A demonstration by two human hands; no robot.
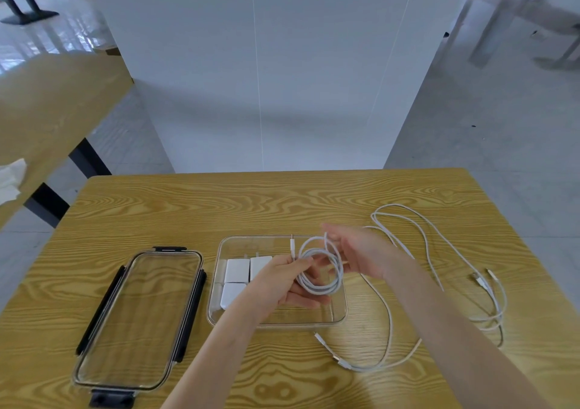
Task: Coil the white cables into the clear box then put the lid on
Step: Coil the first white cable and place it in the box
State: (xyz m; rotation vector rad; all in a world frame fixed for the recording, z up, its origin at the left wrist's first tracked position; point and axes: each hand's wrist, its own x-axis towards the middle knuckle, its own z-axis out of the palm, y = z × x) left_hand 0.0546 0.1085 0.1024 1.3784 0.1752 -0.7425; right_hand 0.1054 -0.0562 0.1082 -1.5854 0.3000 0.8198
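A wooden table [219,201] is viewed from above by the head camera. At centre a clear box [340,313] is set, lid off; white chargers [237,270] are packed in its 9 o'clock end. The lid [138,320], clear with black clasps, is laid flat at 9 o'clock of the box, just beside it and not touching. Over the box's 3 o'clock half a coil [320,272] of white cable is held: the left hand [279,286] is curled round the coil's 9 o'clock side, thumb and fingers pinching the loops, with one plug end sticking up toward 12 o'clock. The right hand [354,251] is blurred at the coil's 1 o'clock edge; the cable is seen against its fingers, which look partly curled, but whether they pinch it cannot be told. A loose cable [390,324] is trailed from the coil down past the box to 5 o'clock, where its plug lies on the table. More cables [439,248] are lying uncoiled at 3 o'clock, well apart from the box.
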